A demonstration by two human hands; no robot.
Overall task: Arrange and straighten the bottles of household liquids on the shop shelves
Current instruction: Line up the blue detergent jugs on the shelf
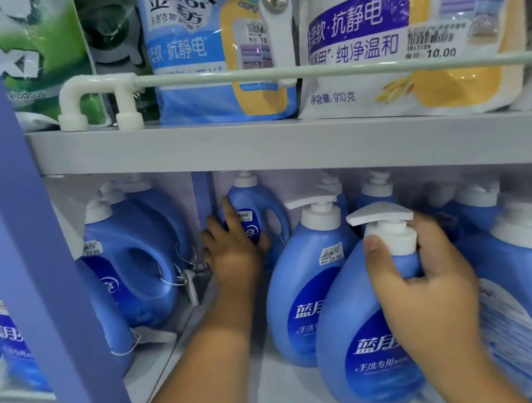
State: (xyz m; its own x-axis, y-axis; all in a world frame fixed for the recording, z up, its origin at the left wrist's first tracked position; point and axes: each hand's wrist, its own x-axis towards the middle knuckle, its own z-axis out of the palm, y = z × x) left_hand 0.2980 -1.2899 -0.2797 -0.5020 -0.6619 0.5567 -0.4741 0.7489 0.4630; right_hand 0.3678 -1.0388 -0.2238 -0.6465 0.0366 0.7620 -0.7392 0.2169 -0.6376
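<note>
Bright, soft focus, bowed edges

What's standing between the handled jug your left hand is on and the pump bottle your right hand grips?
In the head view, one blue pump bottle stands between the handled jug under the left hand and the front pump bottle in the right hand.

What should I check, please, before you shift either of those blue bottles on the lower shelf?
1. Right hand grips the front pump bottle at its neck: ok.
2. Left hand has hold of the rear handled bottle: cannot tell, fingers lie on it.
3. Front pump bottle upright: not ok, tilted.
4. Pump head clear of the shelf above: ok.
5. Room behind the rear bottle: cannot tell.
</note>
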